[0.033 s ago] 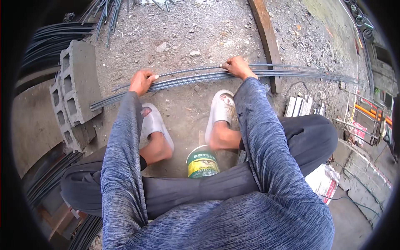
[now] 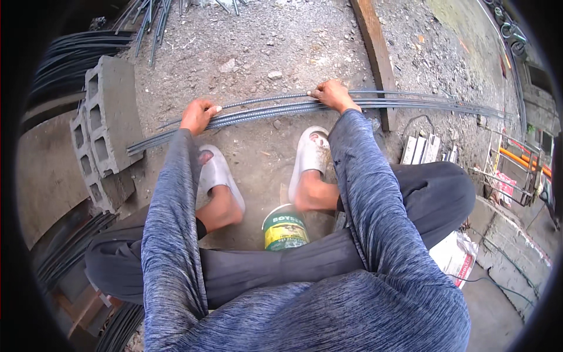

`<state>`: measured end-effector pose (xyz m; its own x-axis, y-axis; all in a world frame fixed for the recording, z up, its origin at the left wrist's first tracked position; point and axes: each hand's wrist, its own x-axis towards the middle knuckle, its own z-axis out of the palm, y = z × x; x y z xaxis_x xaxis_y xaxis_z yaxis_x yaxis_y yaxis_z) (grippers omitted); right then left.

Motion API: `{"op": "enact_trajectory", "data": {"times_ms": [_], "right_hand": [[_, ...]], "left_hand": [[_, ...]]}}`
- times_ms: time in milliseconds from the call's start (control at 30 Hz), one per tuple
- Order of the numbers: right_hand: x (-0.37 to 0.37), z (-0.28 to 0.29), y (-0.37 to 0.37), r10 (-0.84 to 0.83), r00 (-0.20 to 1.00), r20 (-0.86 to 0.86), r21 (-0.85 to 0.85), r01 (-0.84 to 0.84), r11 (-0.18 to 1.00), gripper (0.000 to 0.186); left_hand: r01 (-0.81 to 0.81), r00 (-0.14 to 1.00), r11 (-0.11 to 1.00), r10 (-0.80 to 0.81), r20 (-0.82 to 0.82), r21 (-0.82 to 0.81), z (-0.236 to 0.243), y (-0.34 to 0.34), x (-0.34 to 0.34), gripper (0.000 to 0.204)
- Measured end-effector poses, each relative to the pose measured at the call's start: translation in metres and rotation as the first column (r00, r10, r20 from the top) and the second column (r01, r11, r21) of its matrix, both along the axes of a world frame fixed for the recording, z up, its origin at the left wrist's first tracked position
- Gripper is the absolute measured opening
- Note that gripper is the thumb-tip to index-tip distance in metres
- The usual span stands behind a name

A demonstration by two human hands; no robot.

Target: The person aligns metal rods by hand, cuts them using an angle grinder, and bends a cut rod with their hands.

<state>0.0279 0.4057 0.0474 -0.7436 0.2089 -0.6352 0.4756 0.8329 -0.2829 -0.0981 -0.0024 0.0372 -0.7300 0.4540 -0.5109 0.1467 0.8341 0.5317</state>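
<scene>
Several ribbed steel rebars [image 2: 264, 111] lie side by side across the ground beyond my feet. One single rebar [image 2: 264, 100] runs a little apart from them on the far side. My left hand [image 2: 198, 115] is closed round this single rebar near its left end, thumb pointing right. Farther along to the right, my right hand [image 2: 331, 95] pinches the same rebar, palm down over the bundle. Whether either hand also touches the bundled rebars is hidden beneath the fingers.
A wooden beam [image 2: 375, 61] lies under the rebars on the right. Hollow concrete blocks [image 2: 117, 117] stand by their left ends. A green and yellow bucket [image 2: 285, 229] sits between my legs. More dark bars [image 2: 76, 61] are piled far left; metal pieces [image 2: 421, 149] lie by my right knee.
My right hand has shifted very slightly to the left along the rebar. Everything else looks the same.
</scene>
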Motion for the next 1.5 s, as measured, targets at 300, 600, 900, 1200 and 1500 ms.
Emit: {"op": "enact_trajectory", "data": {"times_ms": [300,600,900,1200,1500], "right_hand": [[-0.016,-0.009,-0.073,0.086,0.989,-0.121,-0.038,-0.091,0.995,0.048],[0.008,-0.016,0.016,0.058,0.998,-0.023,-0.123,-0.060,0.991,0.051],[-0.003,-0.011,-0.014,0.052,0.998,0.029,-0.077,-0.050,0.996,0.054],[0.001,-0.012,-0.034,0.098,0.986,-0.131,-0.050,-0.106,0.993,0.057],[-0.012,0.002,-0.060,0.110,0.993,-0.031,-0.033,-0.111,0.993,0.054]], "left_hand": [[-0.003,0.990,0.996,0.016,0.141,-0.092,0.011,-0.064,-0.021,0.052],[-0.042,0.986,0.982,0.070,0.150,-0.183,0.019,-0.025,0.001,0.048],[-0.111,0.989,0.985,0.122,0.079,-0.130,0.014,-0.049,0.001,0.040],[-0.127,0.987,0.978,0.141,0.074,-0.167,0.019,-0.065,-0.006,0.043],[-0.149,0.986,0.966,0.162,0.046,-0.212,0.023,-0.084,-0.012,0.044]]}}
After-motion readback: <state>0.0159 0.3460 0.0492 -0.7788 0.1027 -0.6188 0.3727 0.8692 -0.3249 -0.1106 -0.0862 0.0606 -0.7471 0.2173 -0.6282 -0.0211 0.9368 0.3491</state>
